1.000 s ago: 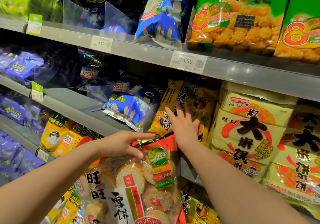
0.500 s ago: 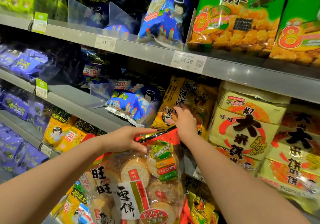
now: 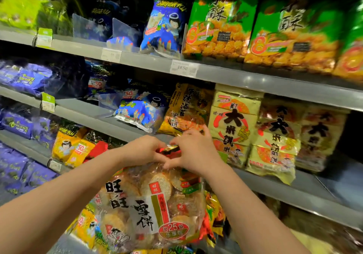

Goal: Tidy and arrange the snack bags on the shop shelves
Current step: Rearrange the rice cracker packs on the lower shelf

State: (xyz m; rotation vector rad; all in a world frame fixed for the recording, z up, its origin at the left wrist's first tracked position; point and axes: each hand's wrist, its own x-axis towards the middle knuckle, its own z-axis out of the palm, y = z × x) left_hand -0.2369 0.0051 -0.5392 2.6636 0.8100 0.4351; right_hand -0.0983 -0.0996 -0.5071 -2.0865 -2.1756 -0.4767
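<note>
step: holding bag for shelving | left hand [image 3: 143, 151] and right hand [image 3: 193, 153] fingers pinched shut on rice cracker bag [image 3: 151, 210] top, lower centre frame | next: judged, seat it upright on middle shelf [image 3: 275, 187]

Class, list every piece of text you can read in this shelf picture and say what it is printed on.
"旺旺 雪饼", "约25包": clear cracker bag held in both hands.
"大米饼": yellow bags.
"酥", "8": green bags.
"50": blue bag.
"14.50", blurred: price tag.
Other tags: unreadable.
</note>
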